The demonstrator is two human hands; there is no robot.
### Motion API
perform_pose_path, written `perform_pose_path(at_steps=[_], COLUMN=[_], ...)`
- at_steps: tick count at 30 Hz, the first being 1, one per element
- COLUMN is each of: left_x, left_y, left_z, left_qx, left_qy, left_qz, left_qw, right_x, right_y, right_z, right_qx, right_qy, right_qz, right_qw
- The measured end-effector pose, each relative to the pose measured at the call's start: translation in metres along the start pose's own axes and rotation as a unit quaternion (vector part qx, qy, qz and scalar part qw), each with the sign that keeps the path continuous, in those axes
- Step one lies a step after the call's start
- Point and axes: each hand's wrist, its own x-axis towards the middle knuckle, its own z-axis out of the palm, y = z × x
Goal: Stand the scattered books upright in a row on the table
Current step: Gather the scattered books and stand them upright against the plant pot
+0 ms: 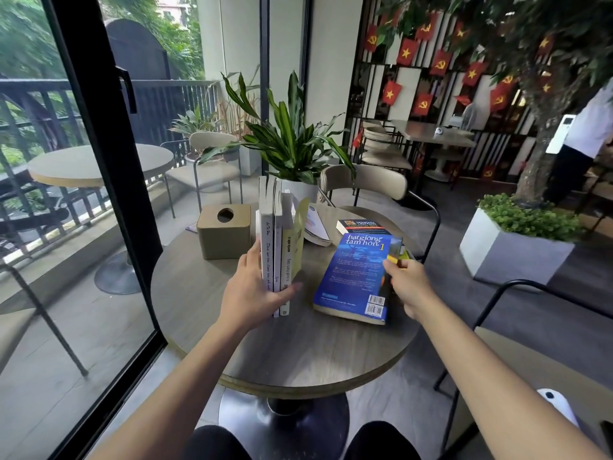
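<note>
On the round wooden table (298, 360) several books stand upright in a row: a white book (267, 234), a white-spined one beside it and a yellow book (296, 247) leaning open. My left hand (255, 293) grips the near ends of these standing books. A blue book (356, 277) lies tilted at the right, its right edge lifted. My right hand (409, 283) holds that edge together with a yellow cover under it. A dark book (360, 226) lies flat behind, and an open white book (315, 224) lies beside the row.
A tan tissue box (225, 231) stands left of the row. A potted plant (292, 144) and a chair (365, 184) are behind the table. A glass door frame (109, 180) runs along the left. A white planter (514, 250) sits right; another chair (497, 343) is near my right arm.
</note>
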Motion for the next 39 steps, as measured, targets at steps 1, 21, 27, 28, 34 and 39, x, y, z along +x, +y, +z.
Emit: perform_pose_path(at_steps=[1,21,27,28,34,39], left_x=[0.0,0.002,0.002,0.003,0.003,-0.001], left_y=[0.0,0.001,0.001,0.001,0.004,0.013], left_z=[0.0,-0.004,-0.004,-0.004,-0.005,-0.006], left_qx=[0.0,-0.025,-0.018,-0.019,-0.018,-0.047], left_qy=[0.001,-0.033,-0.036,-0.038,-0.044,-0.028], left_qz=[0.002,-0.025,-0.031,-0.033,-0.03,-0.016], left_qw=[1.0,0.999,0.999,0.999,0.998,0.998], right_x=[-0.001,-0.074,-0.08,-0.079,-0.077,-0.085], right_y=[-0.002,-0.053,-0.043,-0.043,-0.051,-0.06], right_z=[0.002,0.073,0.081,0.079,0.064,0.062], right_qx=[0.016,0.003,0.012,0.015,-0.002,-0.003], right_qy=[0.009,0.07,-0.02,-0.037,-0.177,-0.272], right_qz=[-0.013,-0.343,-0.349,-0.342,-0.282,-0.234], right_qw=[1.0,0.937,0.937,0.939,0.943,0.933])
